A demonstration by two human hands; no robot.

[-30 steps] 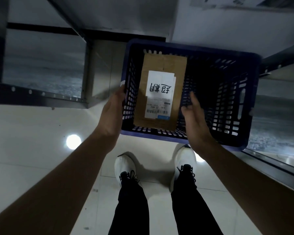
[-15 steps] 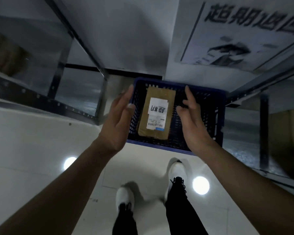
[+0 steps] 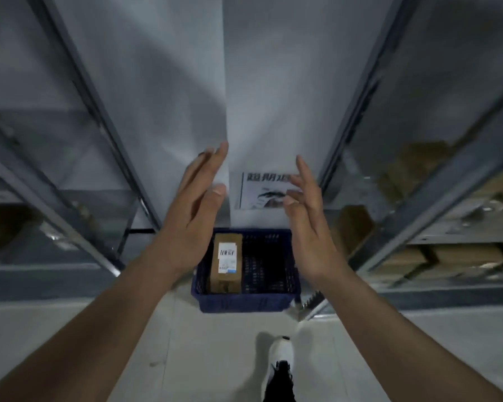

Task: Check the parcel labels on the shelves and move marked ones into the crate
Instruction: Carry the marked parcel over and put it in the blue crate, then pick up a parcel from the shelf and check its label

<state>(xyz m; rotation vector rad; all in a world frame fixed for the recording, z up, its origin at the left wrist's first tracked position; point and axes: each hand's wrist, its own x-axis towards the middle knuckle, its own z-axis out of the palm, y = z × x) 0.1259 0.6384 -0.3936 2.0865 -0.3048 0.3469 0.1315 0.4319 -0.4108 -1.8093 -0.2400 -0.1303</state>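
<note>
Both the left hand (image 3: 193, 211) and right hand (image 3: 310, 224) hover wide, holding nothing, above the dark blue slatted plastic crate (image 3: 246, 303) containing a labelled brown cardboard parcel (image 3: 226, 264).

The pale floor (image 3: 70, 329) is bearing a blue crate (image 3: 244, 303), which is standing against the wall between two metal racks. A white shoe (image 3: 280, 355) is resting on the floor near the crate. The right rack (image 3: 459, 240) is holding brown parcels (image 3: 462, 256), all blurred. The left rack (image 3: 41, 269) is carrying something brown, too blurred to tell.
</note>
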